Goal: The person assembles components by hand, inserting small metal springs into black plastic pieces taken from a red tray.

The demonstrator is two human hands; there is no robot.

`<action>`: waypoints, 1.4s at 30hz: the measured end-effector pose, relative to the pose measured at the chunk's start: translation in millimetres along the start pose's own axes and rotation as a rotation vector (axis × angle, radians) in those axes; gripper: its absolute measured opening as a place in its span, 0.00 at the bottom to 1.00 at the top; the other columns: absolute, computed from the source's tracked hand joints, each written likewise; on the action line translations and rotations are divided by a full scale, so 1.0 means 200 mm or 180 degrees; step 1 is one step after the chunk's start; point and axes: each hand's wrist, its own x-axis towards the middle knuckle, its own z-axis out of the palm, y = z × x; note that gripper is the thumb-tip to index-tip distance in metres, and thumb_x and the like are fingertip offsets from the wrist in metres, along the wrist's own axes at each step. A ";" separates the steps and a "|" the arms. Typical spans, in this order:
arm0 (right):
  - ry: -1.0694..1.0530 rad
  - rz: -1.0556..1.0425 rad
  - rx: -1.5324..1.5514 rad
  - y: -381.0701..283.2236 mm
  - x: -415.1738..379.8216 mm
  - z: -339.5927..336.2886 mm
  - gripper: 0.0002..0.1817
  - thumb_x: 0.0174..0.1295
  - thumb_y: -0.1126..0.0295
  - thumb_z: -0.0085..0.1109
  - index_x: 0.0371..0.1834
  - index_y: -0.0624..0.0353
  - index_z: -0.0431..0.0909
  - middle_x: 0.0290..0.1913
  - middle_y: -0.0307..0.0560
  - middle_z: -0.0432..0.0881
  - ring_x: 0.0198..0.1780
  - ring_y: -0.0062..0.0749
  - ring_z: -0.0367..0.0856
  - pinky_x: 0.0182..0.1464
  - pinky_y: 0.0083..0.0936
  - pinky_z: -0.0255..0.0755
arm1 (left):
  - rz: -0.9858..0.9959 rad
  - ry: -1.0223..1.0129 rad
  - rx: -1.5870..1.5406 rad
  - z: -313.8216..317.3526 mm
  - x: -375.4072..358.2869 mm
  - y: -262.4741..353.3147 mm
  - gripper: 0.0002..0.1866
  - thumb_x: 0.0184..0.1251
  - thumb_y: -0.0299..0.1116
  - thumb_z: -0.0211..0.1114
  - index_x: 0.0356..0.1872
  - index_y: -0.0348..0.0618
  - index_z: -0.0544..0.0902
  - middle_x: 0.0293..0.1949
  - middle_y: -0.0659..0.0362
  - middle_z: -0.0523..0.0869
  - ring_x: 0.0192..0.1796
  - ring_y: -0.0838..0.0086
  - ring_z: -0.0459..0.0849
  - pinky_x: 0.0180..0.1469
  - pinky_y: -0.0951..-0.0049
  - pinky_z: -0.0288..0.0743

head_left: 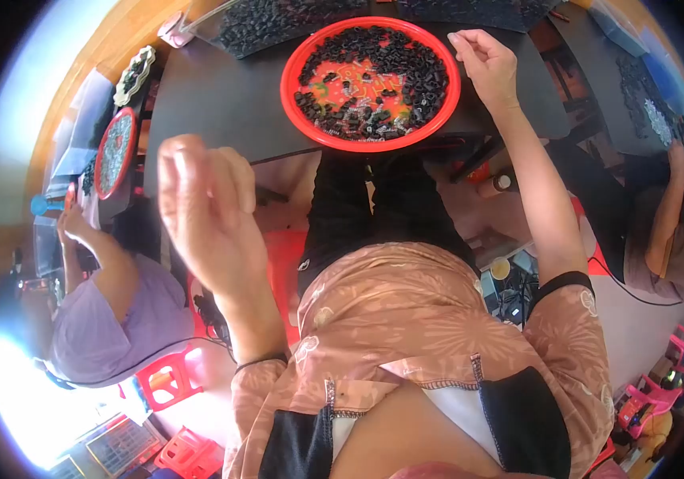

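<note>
A round red tray (291,112) sits at the table's front edge, holding many small black parts (426,76) and small clear or silvery spring-like pieces (330,124). My right hand (486,68) is just beyond its right rim, closed in a pinch with thumb and index fingertip together. Whatever lies between those fingertips is too small to make out. Lower left, off the front of the table, my left hand (208,211) is raised and slightly blurred. Its fingers are curled and pressed together, and I cannot make out anything in them.
The dark table (206,100) carries a clear bin of black parts (270,24) at the back. To the left, a person in a purple top (118,319) sits near another red tray (116,152). Another person's arm (669,211) shows at right. Red stools (170,379) stand on the floor.
</note>
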 end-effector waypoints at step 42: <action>-0.1073 -0.2070 -0.1258 -0.45 0.13 0.28 0.11 0.53 0.70 0.67 0.39 0.59 0.81 0.31 0.46 0.78 0.32 0.39 0.79 0.41 0.33 0.70 | -0.2396 -0.1530 -0.0020 -0.06 0.59 -0.69 0.10 0.68 0.26 0.63 0.48 0.34 0.81 0.38 0.54 0.88 0.38 0.76 0.86 0.43 0.79 0.78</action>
